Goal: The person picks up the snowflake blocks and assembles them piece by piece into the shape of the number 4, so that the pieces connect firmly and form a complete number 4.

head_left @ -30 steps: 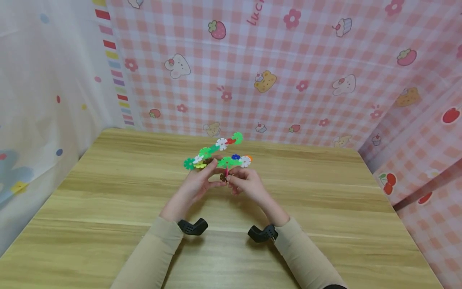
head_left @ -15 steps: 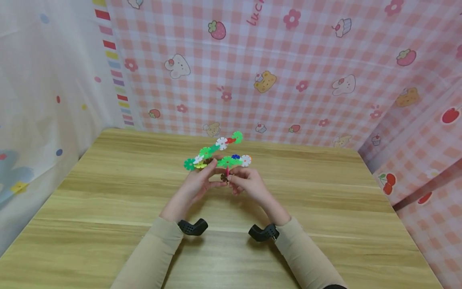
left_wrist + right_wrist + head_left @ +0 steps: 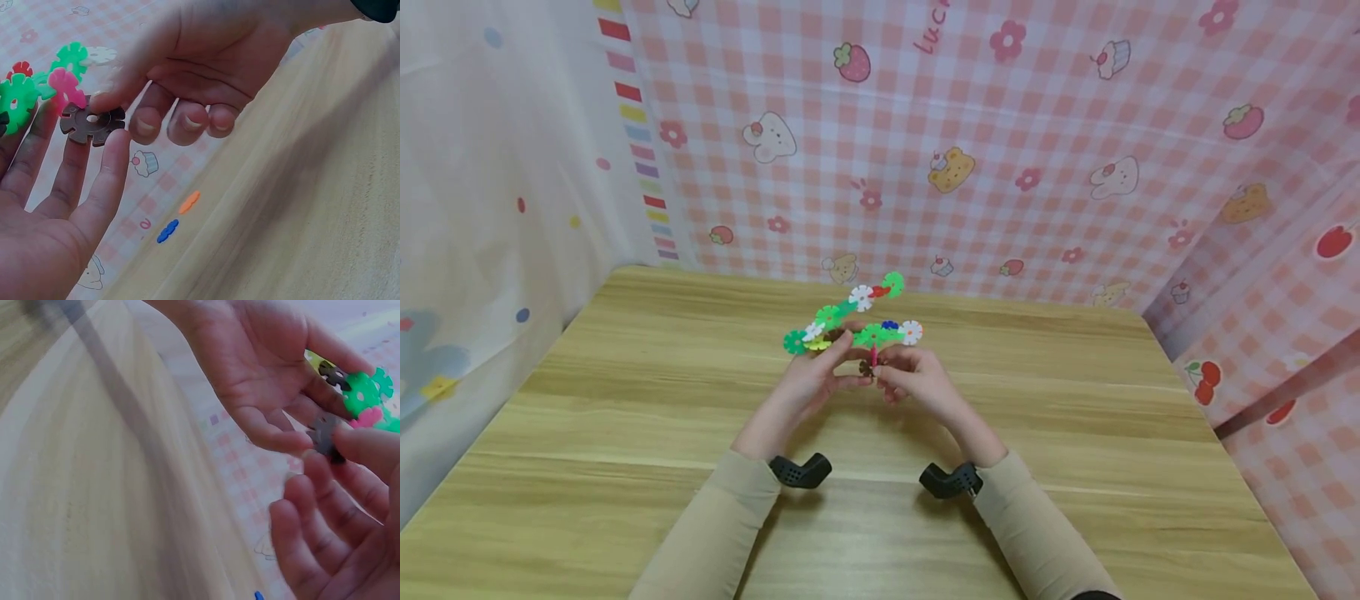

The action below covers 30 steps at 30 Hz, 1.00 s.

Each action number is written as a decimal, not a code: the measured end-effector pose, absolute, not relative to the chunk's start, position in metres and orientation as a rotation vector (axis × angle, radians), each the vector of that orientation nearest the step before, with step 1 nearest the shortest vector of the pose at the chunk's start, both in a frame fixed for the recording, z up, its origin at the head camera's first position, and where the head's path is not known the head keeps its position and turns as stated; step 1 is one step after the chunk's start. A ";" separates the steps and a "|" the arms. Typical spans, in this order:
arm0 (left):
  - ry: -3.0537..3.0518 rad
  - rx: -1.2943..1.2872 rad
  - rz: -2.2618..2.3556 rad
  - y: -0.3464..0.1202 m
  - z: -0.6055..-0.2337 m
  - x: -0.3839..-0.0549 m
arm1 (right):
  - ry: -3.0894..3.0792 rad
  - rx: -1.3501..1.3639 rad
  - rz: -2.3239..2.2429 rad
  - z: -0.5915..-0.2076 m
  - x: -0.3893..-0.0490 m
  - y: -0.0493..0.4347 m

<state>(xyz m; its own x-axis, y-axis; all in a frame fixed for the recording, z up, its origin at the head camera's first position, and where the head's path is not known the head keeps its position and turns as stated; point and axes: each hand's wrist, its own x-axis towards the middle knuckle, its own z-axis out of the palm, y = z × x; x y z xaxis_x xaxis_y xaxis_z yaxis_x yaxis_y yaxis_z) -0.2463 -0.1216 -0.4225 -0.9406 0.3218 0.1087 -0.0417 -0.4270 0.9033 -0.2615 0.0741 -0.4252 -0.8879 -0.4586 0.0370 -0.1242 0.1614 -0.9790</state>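
Observation:
My left hand point(image 3: 812, 379) grips a chain of interlocking plastic snowflake discs, thumb beside a bright green disc point(image 3: 873, 335). One arm of the chain runs back through green, white and red pieces to a green end disc point(image 3: 892, 284). On the other side a white disc point(image 3: 912, 332) sticks out past the green one. Below the green disc, a pink disc point(image 3: 65, 87) is slotted in, with a brown disc point(image 3: 80, 127) at its lower end. My right hand point(image 3: 919, 379) pinches the brown disc between thumb and forefinger. A left fingertip is right at the brown disc's edge.
On the wooden table point(image 3: 1037, 467), a blue disc point(image 3: 167, 231) and an orange disc point(image 3: 189, 202) lie beyond the hands, near the back edge. A pink checked cloth point(image 3: 880, 150) hangs behind. Each wrist carries a black camera mount point(image 3: 802, 472).
The pink and brown discs and the near green disc have shifted very slightly right and tilted, covering most of the orange disc. Both hands keep their hold; the right forearm edged slightly right.

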 end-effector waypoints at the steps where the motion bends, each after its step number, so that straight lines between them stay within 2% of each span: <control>1: 1.537 0.393 2.457 -0.122 -0.423 -0.246 | 2.182 -0.580 -1.758 -0.425 -0.262 0.076; 7: 1.510 0.401 2.475 -0.123 -0.421 -0.247 | 2.237 -0.643 -1.588 -0.420 -0.273 0.099; 14: 1.506 0.407 2.493 -0.127 -0.420 -0.246 | 2.505 -0.554 -1.469 -0.426 -0.314 0.118; 21: 1.540 0.420 2.455 -0.131 -0.419 -0.245 | 2.792 -0.507 -1.215 -0.445 -0.353 0.119; 30: 1.547 0.374 2.465 -0.130 -0.418 -0.245 | 2.863 -0.469 -0.996 -0.452 -0.372 0.115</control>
<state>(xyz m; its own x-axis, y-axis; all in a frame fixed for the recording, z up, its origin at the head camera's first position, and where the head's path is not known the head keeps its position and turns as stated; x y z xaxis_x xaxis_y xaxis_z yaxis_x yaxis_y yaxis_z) -0.2449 -0.1302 -0.4178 -0.9464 0.3060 0.1033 -0.0400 -0.4284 0.9027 -0.3724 0.1147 -0.4520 -0.9506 -0.3089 0.0299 -0.2608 0.7430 -0.6164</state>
